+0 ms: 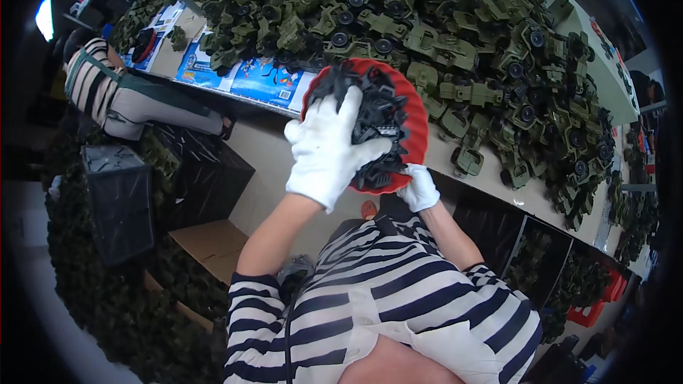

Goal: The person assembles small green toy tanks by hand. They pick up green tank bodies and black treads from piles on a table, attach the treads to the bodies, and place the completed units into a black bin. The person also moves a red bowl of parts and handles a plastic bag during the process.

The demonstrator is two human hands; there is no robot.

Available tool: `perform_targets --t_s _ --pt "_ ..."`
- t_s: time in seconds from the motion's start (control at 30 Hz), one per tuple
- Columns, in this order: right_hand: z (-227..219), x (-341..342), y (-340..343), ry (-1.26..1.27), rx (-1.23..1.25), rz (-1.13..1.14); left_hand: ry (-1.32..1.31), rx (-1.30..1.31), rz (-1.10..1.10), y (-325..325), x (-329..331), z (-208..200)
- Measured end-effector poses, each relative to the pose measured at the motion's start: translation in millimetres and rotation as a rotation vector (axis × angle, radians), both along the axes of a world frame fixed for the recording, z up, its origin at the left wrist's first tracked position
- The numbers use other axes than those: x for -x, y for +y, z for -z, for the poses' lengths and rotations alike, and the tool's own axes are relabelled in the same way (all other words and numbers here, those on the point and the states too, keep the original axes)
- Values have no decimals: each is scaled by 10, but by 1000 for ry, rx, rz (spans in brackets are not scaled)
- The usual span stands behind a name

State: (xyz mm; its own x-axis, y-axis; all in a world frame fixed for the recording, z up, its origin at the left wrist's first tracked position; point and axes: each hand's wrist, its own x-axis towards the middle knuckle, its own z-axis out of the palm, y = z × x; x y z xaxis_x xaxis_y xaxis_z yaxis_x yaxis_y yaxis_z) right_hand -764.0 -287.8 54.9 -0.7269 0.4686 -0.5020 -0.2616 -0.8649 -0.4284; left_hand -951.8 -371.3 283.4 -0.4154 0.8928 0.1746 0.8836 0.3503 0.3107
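A red round basin with a fluted rim (417,110) is held up in front of me at the table's near edge. Jagged black plastic parts (378,103) fill it; their exact kind is hard to make out. My left hand (329,146), in a white glove, lies over these parts with its fingers spread. My right hand (420,188), also gloved in white, grips the basin's near right rim, its fingers partly hidden. Beyond the basin, olive-green toy military vehicles (427,46) with black wheels are heaped across the table.
Blue printed sheets (267,84) line the table's near left edge. A green box (594,57) stands at the right. Lower left are a black crate (119,203), an open cardboard box (210,249) and more green toys. Another person (117,92) in stripes bends at the far left.
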Motion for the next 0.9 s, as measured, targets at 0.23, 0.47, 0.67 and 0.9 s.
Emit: perform_targets --t_s 0.23,0.47,0.67,0.9 --pt "430 426 -210 -34 111 -90 -255 -201 124 -569 836 746" --pt "773 540 -292 -187 -28 85 -836 -449 -485 -480 1467 1887" --pt "708 632 -288 -193 -25 190 -1969 -162 -131 -73 1855 2201" --pt "696 674 -534 -353 -39 255 -1562 363 -231 -100 1984 2643"
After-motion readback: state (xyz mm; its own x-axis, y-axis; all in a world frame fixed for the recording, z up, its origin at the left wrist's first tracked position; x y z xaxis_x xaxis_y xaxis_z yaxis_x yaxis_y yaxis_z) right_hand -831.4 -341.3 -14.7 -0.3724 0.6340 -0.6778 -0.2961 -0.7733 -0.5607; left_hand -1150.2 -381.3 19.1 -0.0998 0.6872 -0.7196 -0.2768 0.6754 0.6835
